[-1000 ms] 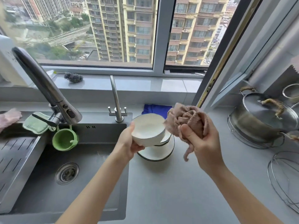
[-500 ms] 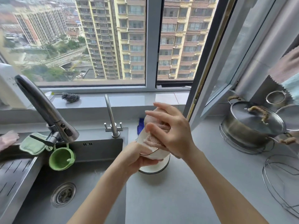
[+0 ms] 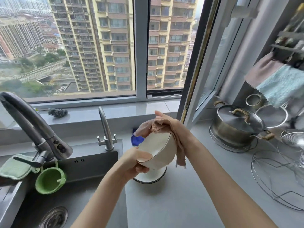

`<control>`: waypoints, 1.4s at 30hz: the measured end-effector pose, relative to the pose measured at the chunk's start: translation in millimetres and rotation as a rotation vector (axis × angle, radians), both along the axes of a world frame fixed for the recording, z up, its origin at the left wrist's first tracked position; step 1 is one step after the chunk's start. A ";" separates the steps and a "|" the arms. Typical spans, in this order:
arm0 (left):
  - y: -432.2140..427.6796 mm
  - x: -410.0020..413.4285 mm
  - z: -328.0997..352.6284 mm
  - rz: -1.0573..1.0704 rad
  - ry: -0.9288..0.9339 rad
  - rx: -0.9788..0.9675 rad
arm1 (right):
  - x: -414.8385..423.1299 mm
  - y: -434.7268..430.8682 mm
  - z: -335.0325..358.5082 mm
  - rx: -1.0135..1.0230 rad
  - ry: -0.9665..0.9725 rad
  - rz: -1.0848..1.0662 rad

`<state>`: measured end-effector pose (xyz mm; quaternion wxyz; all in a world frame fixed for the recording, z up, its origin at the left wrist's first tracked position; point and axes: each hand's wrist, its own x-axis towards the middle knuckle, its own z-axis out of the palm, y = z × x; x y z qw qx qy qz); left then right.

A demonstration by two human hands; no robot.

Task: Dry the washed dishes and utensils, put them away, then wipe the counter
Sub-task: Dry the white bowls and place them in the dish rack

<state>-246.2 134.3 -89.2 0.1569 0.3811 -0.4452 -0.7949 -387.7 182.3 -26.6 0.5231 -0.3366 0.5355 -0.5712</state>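
While left fingers (image 3: pixel 142 169) pinch the bowl (image 3: pixel 158 152), right fingers (image 3: pixel 162 115) clutch cloth (image 3: pixel 180 153).

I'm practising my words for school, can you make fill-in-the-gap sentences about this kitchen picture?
The right hand holds a pink cloth against the white ____ held by the left hand. A ____ cup hangs from the big faucet. The steel pot on the counter has its ____ on.
Missing words: bowl, green, lid.
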 end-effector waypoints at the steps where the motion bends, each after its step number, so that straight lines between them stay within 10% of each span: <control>1: 2.2 -4.1 -0.7 0.011 0.018 0.028 | 1.2 3.3 -3.7 -0.067 -0.043 -0.102; 3: 9.8 -14.3 -0.3 0.031 0.034 0.098 | 10.3 11.3 -17.1 -0.213 0.123 -0.335; 7: 27.9 -36.6 -2.5 0.024 0.119 0.317 | 24.5 27.6 -42.4 -0.400 1.087 -0.716; 10: 43.2 -44.6 2.7 -0.056 0.171 0.304 | 20.4 44.0 -48.5 -0.534 1.325 -0.766; 12: 47.9 -46.0 7.6 -0.130 0.104 0.124 | 14.4 59.9 -44.9 -0.500 1.241 -0.786; 17: 66.4 -47.1 26.4 -0.176 -0.076 -0.261 | -16.9 105.0 -7.3 -0.301 0.216 -0.453; 24: 157.5 -81.5 34.0 -0.119 0.048 -0.776 | -41.4 215.7 -4.2 -0.019 -0.161 -0.668; 28: 246.6 -96.4 37.9 -0.003 0.025 -0.911 | -32.6 298.2 -11.4 -0.199 0.122 -1.162; 34: 397.5 -110.3 46.5 -0.345 0.109 -0.848 | 2.7 458.6 -8.1 -0.050 1.187 -1.377; 42: 552.9 -97.1 61.7 -0.625 0.351 -1.177 | 6.8 644.5 6.2 0.065 0.533 -1.614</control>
